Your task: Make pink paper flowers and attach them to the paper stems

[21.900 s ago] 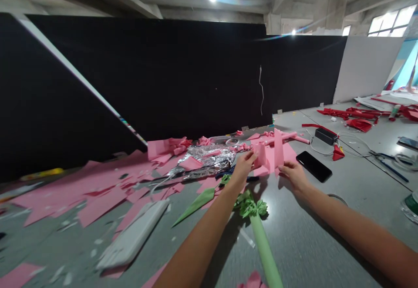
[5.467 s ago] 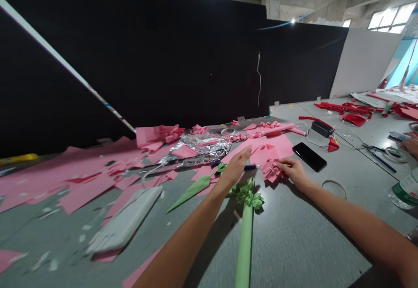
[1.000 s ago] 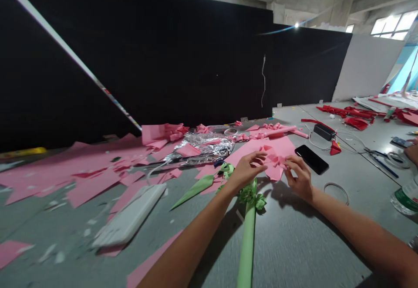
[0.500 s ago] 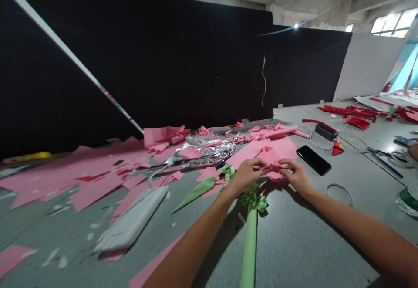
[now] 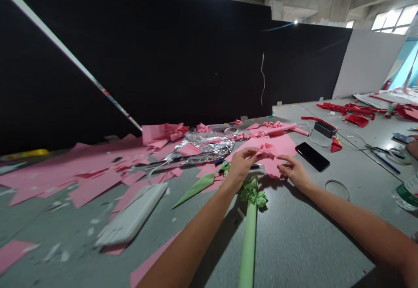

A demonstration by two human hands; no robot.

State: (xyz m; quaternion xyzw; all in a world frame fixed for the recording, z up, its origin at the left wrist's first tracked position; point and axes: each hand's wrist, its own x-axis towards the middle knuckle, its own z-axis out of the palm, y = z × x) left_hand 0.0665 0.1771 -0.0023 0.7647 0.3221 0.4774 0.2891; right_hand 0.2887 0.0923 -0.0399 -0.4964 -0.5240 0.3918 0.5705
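Observation:
A folded pink paper piece [image 5: 268, 150] is held up at the centre by my left hand [image 5: 243, 164], its fingers closed on the left edge. My left hand also has a thin tool with a metallic tip [image 5: 257, 166] at its palm side. My right hand [image 5: 293, 171] is beside the paper's lower right, fingers apart, the fingertips close to its edge. Below my hands lies a green paper tube [image 5: 250, 235] with a crumpled green ruffle [image 5: 252, 192] at its top. A pointed green leaf [image 5: 196, 190] rests to the left.
Pink sheets and scraps [image 5: 98, 185] cover the left, with a white power bank [image 5: 133, 214] and crinkled foil [image 5: 209, 144]. On the right are a black phone [image 5: 312, 156], a black adapter [image 5: 325, 128], a bottle [image 5: 406, 194] and another person's hand [image 5: 413, 148].
My right fingers have come away from the pink piece and spread. My left hand has moved slightly left, and the paper now shows more of its folds and lower flap.

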